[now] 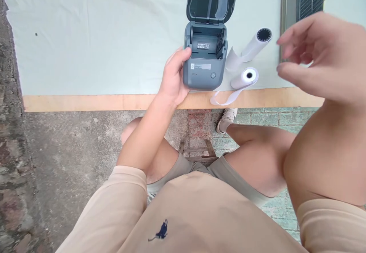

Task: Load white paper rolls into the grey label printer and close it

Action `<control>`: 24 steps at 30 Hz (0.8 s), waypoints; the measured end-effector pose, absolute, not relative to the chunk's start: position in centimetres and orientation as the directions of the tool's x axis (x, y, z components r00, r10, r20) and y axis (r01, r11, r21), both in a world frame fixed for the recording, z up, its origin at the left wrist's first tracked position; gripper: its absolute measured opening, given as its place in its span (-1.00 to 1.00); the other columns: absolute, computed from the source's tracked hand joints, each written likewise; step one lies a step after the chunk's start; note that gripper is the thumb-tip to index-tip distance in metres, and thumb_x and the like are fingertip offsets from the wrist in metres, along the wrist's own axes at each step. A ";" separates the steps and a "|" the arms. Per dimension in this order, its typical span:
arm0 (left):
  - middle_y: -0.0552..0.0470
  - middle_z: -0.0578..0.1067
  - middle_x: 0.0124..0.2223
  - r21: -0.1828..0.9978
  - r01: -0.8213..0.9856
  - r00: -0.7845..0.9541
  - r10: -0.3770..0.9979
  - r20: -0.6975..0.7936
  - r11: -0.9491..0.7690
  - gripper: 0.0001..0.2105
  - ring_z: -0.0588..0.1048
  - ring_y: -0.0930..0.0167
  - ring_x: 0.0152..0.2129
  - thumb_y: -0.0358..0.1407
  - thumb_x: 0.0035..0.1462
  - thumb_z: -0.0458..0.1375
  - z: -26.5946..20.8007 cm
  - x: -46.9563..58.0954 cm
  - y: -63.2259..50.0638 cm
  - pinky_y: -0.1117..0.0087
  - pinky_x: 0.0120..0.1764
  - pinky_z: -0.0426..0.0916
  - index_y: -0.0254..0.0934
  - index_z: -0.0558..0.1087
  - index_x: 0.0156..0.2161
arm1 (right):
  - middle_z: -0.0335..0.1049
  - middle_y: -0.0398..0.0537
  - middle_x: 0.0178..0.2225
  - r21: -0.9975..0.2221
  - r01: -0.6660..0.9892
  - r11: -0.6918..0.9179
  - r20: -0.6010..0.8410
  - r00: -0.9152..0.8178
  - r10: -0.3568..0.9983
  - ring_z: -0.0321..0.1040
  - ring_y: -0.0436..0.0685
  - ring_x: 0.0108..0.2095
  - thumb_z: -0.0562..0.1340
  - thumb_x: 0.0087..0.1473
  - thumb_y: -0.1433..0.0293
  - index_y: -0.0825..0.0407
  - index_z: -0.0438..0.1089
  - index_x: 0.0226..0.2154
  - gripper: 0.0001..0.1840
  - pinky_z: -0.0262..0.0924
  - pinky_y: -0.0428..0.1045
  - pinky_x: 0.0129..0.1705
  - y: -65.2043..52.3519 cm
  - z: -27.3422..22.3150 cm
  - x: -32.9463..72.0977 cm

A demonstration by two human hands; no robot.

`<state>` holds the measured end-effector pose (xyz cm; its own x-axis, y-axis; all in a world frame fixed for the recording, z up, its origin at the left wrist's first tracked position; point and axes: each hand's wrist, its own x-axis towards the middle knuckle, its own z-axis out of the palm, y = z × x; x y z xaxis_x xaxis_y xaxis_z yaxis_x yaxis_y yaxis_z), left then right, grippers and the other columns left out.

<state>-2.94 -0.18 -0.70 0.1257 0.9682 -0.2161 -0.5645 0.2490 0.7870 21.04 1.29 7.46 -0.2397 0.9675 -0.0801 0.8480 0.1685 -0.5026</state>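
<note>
My left hand (174,74) is wrapped around the left side of a dark grey portable label printer (203,72), thumb on its upper edge. The printer's smoky clear lid (210,1) stands raised, and its compartment shows a small printed label and no roll. To its right lies a white paper roll (253,47) with a toothed black core and a loose end. Nearer the table edge is a second paper roll (241,79), its strip curling over the edge. My right hand (317,53) hovers right of the rolls, fingers bent and thumb apart, holding nothing visible.
A dark, flat phone-like object (307,1) with a striped surface lies at the top right, partly behind my right hand. The pale table cover (100,36) ends at a wooden front edge (94,102). Below are my legs and a wooden stool (198,150).
</note>
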 end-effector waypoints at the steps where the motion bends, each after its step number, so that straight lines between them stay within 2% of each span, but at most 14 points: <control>1: 0.01 0.51 -0.29 0.792 -0.555 0.122 0.966 -0.226 0.255 -0.79 0.50 0.35 -0.16 -0.15 0.11 0.03 -0.6 -2.9 -0.2 0.39 -0.12 0.41 -0.21 0.40 -0.27 | 0.32 -0.19 -0.46 -0.502 0.844 0.189 -0.178 -0.314 0.933 0.15 -0.05 -0.55 0.26 -0.25 0.36 -0.19 0.35 -0.18 -0.54 0.08 -0.04 -0.52 1.1 7.3 21.2; 3: 0.01 0.52 -0.29 0.800 -0.540 0.117 0.965 -0.236 0.261 -0.80 0.48 0.34 -0.10 -0.15 0.11 0.03 -0.5 -2.9 -0.2 0.38 -0.09 0.40 -0.20 0.41 -0.27 | 0.26 -0.22 -0.57 -0.516 0.824 0.234 -0.305 -0.432 0.848 0.10 -0.06 -0.62 0.33 -0.28 0.24 -0.20 0.36 -0.17 -0.52 0.05 -0.05 -0.57 1.0 6.7 21.0; 5: 0.01 0.54 -0.27 0.802 -0.541 0.120 0.967 -0.226 0.255 -0.82 0.47 0.33 -0.06 -0.15 0.10 0.05 -0.4 -2.9 -0.2 0.36 -0.07 0.40 -0.18 0.42 -0.29 | 0.22 -0.21 -0.61 -0.529 0.805 0.268 -0.303 -0.474 0.827 0.08 -0.05 -0.61 0.32 -0.22 0.19 -0.17 0.40 -0.22 -0.60 0.03 -0.04 -0.55 1.1 6.2 20.6; 8: 0.03 0.55 -0.24 0.797 -0.555 0.133 0.972 -0.196 0.236 -0.83 0.47 0.32 -0.07 -0.13 0.06 0.08 -0.5 -2.9 -0.3 0.34 -0.08 0.41 -0.13 0.42 -0.30 | 0.30 -0.17 -0.49 -0.579 0.751 0.317 -0.191 -0.503 0.843 0.17 -0.03 -0.48 0.31 -0.16 0.18 -0.14 0.43 -0.30 -0.72 0.08 -0.03 -0.45 1.1 6.4 20.0; 10: 0.04 0.55 -0.23 0.793 -0.561 0.150 0.972 -0.183 0.236 -0.83 0.48 0.32 -0.11 -0.11 0.05 0.10 -0.6 -3.0 -0.2 0.33 -0.11 0.42 -0.12 0.42 -0.30 | 0.37 -0.15 -0.30 -0.701 0.617 0.358 -0.100 -0.582 0.807 0.29 0.02 -0.28 0.33 -0.16 0.19 -0.14 0.43 -0.30 -0.72 0.19 -0.02 -0.29 0.9 7.1 19.7; 12: 0.05 0.55 -0.23 0.780 -0.563 0.187 0.961 -0.202 0.274 -0.83 0.48 0.32 -0.13 -0.12 0.05 0.09 -0.7 -3.0 -0.2 0.31 -0.12 0.42 -0.11 0.41 -0.29 | 0.39 -0.18 -0.24 -0.807 0.458 0.373 -0.038 -0.671 0.741 0.33 0.01 -0.21 0.32 -0.12 0.21 -0.14 0.41 -0.30 -0.75 0.25 -0.03 -0.21 0.6 7.8 19.1; 14: 0.04 0.54 -0.24 0.772 -0.557 0.208 0.952 -0.226 0.305 -0.82 0.47 0.30 -0.12 -0.12 0.05 0.08 -0.7 -2.9 -0.2 0.27 -0.12 0.41 -0.11 0.41 -0.28 | 0.39 -0.18 -0.28 -0.882 0.371 0.291 -0.075 -0.719 0.690 0.34 -0.01 -0.30 0.27 -0.04 0.23 -0.14 0.36 -0.23 -0.74 0.29 -0.04 -0.28 0.4 8.0 18.3; 17: 0.03 0.51 -0.28 0.804 -0.545 0.157 0.970 -0.183 0.240 -0.82 0.47 0.30 -0.14 -0.14 0.06 0.09 -0.7 -2.8 -0.3 0.27 -0.14 0.39 -0.15 0.41 -0.27 | 0.33 -0.15 -0.29 -0.940 0.313 0.131 -0.143 -0.715 0.684 0.31 -0.01 -0.35 0.23 0.00 0.27 -0.12 0.22 -0.06 -0.60 0.29 -0.05 -0.38 0.6 7.6 16.7; 19: 0.04 0.49 -0.31 0.823 -0.537 0.131 0.983 -0.133 0.183 -0.82 0.49 0.33 -0.21 -0.16 0.06 0.10 -0.6 -2.7 -0.4 0.33 -0.20 0.36 -0.17 0.40 -0.25 | 0.30 -0.16 -0.31 -0.954 0.283 0.096 -0.123 -0.666 0.736 0.29 -0.01 -0.35 0.25 -0.03 0.28 -0.10 0.16 -0.05 -0.53 0.28 -0.05 -0.37 1.0 7.3 15.7; 21: 0.06 0.47 -0.36 0.825 -0.537 0.138 0.983 -0.119 0.175 -0.83 0.48 0.36 -0.31 -0.17 0.06 0.12 -0.4 -2.7 -0.6 0.37 -0.28 0.33 -0.16 0.40 -0.24 | 0.31 -0.16 -0.36 -0.948 0.290 0.127 -0.079 -0.605 0.792 0.30 0.02 -0.35 0.30 -0.09 0.29 -0.08 0.20 -0.16 -0.59 0.27 -0.02 -0.35 1.4 7.2 14.9; 24: 0.07 0.43 -0.43 0.806 -0.556 0.184 0.976 -0.119 0.203 -0.90 0.41 0.41 -0.43 -0.23 0.06 0.13 -0.3 -2.8 -0.7 0.39 -0.37 0.27 -0.13 0.41 -0.28 | 0.37 -0.13 -0.30 -0.828 0.467 0.309 0.017 -0.530 0.848 0.33 0.08 -0.29 0.30 -0.10 0.31 -0.08 0.27 -0.29 -0.73 0.25 0.03 -0.28 1.9 7.5 14.0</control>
